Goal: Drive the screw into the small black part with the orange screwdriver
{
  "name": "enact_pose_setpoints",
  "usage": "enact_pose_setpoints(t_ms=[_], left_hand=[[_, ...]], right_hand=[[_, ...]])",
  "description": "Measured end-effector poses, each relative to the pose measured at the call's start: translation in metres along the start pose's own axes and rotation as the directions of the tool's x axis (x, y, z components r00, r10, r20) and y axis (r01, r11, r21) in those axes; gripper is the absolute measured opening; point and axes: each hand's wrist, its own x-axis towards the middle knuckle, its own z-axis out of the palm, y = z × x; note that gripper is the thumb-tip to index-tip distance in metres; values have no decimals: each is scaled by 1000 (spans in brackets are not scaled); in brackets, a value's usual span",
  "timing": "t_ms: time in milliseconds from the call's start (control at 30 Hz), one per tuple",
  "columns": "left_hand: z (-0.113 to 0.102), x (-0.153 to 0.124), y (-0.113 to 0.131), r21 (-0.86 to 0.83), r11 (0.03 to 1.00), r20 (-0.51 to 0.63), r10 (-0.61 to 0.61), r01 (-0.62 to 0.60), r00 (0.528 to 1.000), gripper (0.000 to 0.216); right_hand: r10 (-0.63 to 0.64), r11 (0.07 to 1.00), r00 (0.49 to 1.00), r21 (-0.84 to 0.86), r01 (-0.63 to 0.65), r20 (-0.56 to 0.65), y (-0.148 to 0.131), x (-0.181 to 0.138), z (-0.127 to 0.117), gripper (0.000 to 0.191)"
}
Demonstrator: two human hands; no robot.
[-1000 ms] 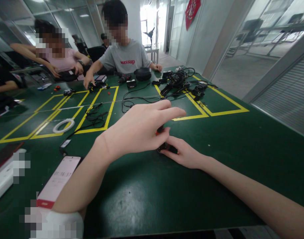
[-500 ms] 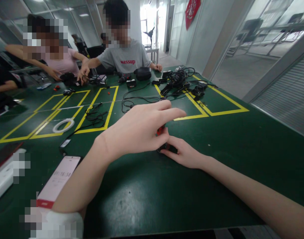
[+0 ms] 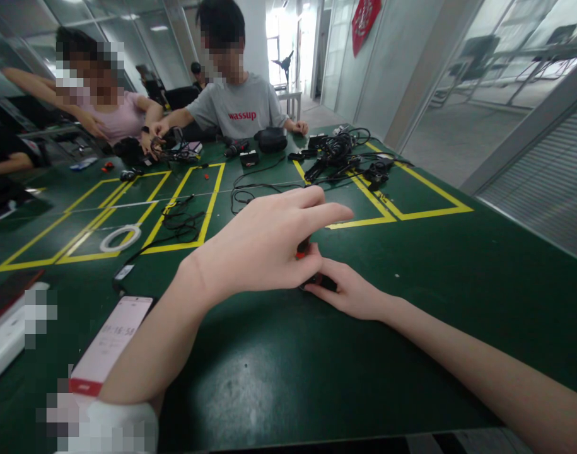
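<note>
My left hand hovers over the middle of the green table, thumb and fingers pinched on a small red and black part, index finger stretched forward. My right hand lies on the table just below it, fingers closed round a small black object that it holds down. Most of both small items is hidden by my fingers. The two hands touch at the fingertips.
A phone with a lit screen lies near left. Yellow tape boxes hold a white cable coil and black cables. A tangle of black gear sits at far right. Two people work at the far edge.
My hands stay almost still; the left pinch shifts slightly on the red part. The people across the table moved their hands toward each other over some cables.
</note>
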Motion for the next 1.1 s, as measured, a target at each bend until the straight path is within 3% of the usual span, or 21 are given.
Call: enact_pose_setpoints(t_ms=[367, 833, 1100], left_hand=[[-1, -1, 1, 7, 1000, 16, -2, 1, 1000, 54], [-2, -1, 1, 11, 1000, 19, -15, 15, 1000, 48], [-2, -1, 1, 5, 1000, 18, -13, 13, 1000, 46]], right_hand=[[6, 1000, 1000, 5, -6, -4, 1, -1, 1, 19], [26, 1000, 1000, 17, -26, -2, -1, 0, 1, 12], [29, 999, 1000, 23, -29, 8, -1, 0, 0, 18]])
